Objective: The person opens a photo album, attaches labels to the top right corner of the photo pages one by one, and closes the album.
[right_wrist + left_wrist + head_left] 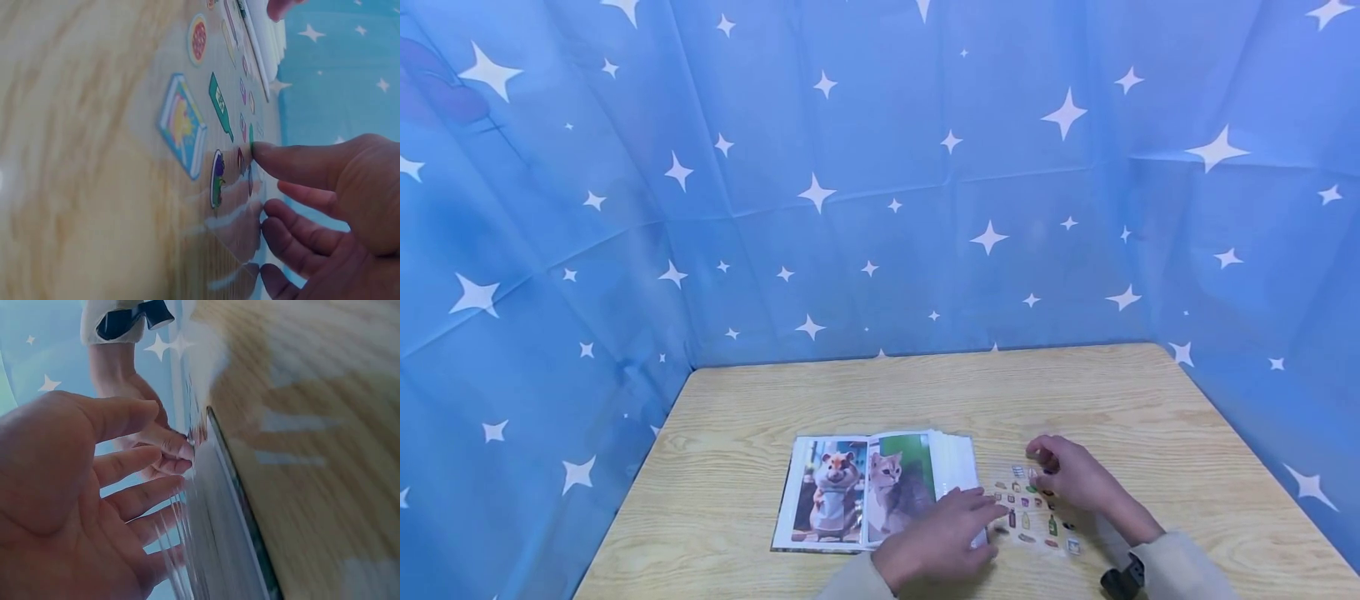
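A photo album (955, 462) lies spread on the table, with a hamster picture (831, 500) on the left page and a cat picture (886, 479) on the right. My left hand (936, 533) reaches over the album's lower right edge, fingers extended; the left wrist view shows them against the clear page sleeves (181, 550). Just right of the album is a transparent sticker sheet (1037, 521) with several small food and bottle stickers. At the sheet's upper right, my right hand (1078, 475) touches it with thumb (294, 164) and fingertips, which stay apart.
The wooden table (715, 467) extends around the album and sheet. A blue curtain (880, 250) with white stars hangs behind and along both sides. A dark device (1123, 579) is strapped to the right wrist over a light sleeve (1183, 567).
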Motion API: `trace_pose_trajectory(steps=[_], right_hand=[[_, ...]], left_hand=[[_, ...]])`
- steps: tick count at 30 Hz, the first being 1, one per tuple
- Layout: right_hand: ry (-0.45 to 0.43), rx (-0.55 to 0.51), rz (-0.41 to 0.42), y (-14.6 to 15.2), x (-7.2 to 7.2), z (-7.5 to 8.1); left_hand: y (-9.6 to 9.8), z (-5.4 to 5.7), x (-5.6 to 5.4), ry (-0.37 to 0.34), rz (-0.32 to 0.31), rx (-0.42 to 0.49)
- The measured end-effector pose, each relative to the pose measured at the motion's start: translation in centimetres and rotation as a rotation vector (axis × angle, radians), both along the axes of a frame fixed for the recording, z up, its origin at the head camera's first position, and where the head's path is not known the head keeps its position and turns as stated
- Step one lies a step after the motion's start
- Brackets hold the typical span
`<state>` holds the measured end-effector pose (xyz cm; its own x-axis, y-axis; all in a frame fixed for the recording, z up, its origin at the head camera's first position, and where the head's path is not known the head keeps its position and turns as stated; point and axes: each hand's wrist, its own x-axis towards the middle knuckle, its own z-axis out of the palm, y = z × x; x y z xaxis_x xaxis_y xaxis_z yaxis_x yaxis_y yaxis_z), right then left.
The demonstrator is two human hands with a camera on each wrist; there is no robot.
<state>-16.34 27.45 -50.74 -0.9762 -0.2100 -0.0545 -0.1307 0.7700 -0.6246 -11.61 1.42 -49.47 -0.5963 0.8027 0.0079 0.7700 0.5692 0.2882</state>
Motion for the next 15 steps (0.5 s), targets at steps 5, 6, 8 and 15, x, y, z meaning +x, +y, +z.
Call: trace_pose_trajectory(steps=[5, 6, 8, 15], right_hand=[[0.029, -0.01, 0.005, 0.1, 0.2, -0.1], [0.036, -0.014, 0.006, 0.1, 0.2, -0.1], [0.053, -0.017, 0.007, 0.1, 0.3, -0.1], [0.065, 0.003, -0.01, 0.1, 0.3, -0.2]], left_hand=[[0.6, 0.2, 0.5, -0.078, 0.015, -0.074], [0.7, 0.3, 0.6, -0.087, 0.018, -0.088], [0.8, 0.3, 0.8, -0.096, 0.019, -0.114], [1.2, 0.1, 0.9, -0.052, 0.007, -0.163]])
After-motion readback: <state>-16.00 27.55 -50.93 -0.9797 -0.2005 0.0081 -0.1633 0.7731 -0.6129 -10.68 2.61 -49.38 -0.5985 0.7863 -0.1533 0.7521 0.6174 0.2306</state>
